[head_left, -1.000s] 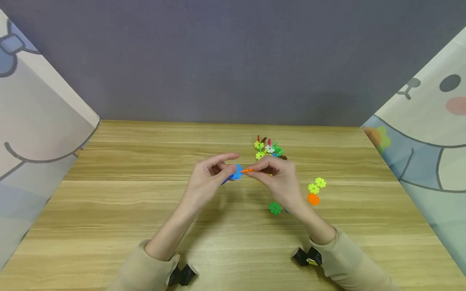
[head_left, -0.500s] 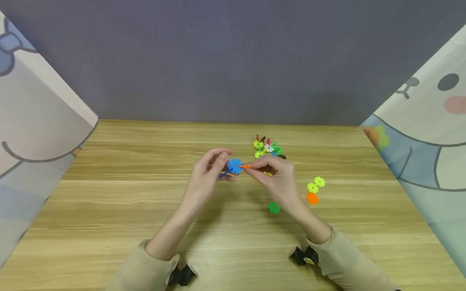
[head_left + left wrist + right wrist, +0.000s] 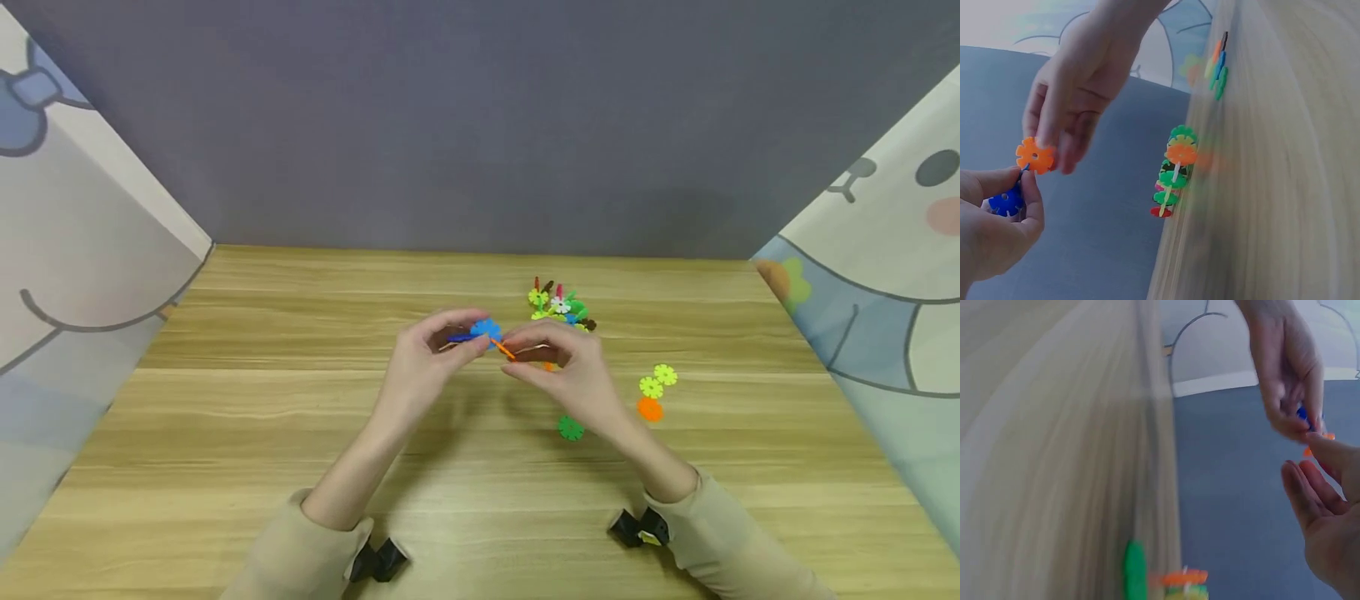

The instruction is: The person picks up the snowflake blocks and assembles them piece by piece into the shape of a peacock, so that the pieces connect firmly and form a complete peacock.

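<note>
Head view: above the wooden table (image 3: 300, 433), our left hand (image 3: 420, 367) pinches the blue snowflake disc (image 3: 486, 330), while our right hand (image 3: 573, 371) pinches the orange snowflake disc (image 3: 504, 348) just right of it, edges touching. We judge a clean join needs notch aligned to notch, discs crossed squarely, then a steady push. The built cluster (image 3: 558, 307) sits beyond the blue disc.

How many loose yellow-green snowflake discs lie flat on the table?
2: the yellow-green discs and lie side by side right of the right hand, above an orange disc. The assembled cluster may hide more.
</note>
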A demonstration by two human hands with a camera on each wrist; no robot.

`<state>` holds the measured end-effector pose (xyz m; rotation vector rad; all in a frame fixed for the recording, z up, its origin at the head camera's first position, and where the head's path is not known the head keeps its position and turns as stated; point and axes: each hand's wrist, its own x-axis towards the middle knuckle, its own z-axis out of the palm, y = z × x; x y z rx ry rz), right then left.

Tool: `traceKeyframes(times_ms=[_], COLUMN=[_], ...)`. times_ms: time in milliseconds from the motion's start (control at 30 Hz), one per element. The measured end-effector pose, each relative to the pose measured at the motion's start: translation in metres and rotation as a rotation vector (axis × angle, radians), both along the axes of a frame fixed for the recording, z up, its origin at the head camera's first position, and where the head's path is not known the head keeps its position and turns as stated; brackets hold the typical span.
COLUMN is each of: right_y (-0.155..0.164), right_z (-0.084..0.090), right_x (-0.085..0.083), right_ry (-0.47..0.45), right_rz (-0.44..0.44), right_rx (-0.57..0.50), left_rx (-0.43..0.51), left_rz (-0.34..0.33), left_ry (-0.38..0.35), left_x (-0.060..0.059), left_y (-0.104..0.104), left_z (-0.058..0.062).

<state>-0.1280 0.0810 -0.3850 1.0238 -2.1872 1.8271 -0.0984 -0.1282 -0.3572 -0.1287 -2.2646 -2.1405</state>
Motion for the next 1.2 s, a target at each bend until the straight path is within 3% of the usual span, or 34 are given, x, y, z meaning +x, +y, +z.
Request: traceKeyframes(times_ms=[167,333,467,667,900,1200], right_y=[0.021,0.045,0.060,0.073,0.084,0.092], right_z=[-0.008,-0.017,-0.022,-0.027,-0.034,-0.040], right_x=[-0.007,-0.011,-0.011,-0.010,-0.011,-0.014], right_ry=[-0.151,-0.234,-0.215,-0.091,-0.074,-0.069], right_rz=[0.075,0.145,0.180,0.174,0.168,0.203], right_rx=[0.134,0.358,0.532,0.703,0.759,0.724], left_rx=[0.044,0.062,0.075,0.087,0.102,0.090], left_rz=[-0.003,0.006,0.018,0.001,-0.008,-0.012], left_ry=[-0.008,-0.010,-0.013,-0.032,-0.035,-0.047], left_x=[-0.001,-0.003,-0.003,-0.002,-0.001,-0.001], left_y=[0.000,-0.002,-0.004,-0.005,-0.004,-0.002], left_z=[0.002,0.003,0.004,0.004,0.003,0.002])
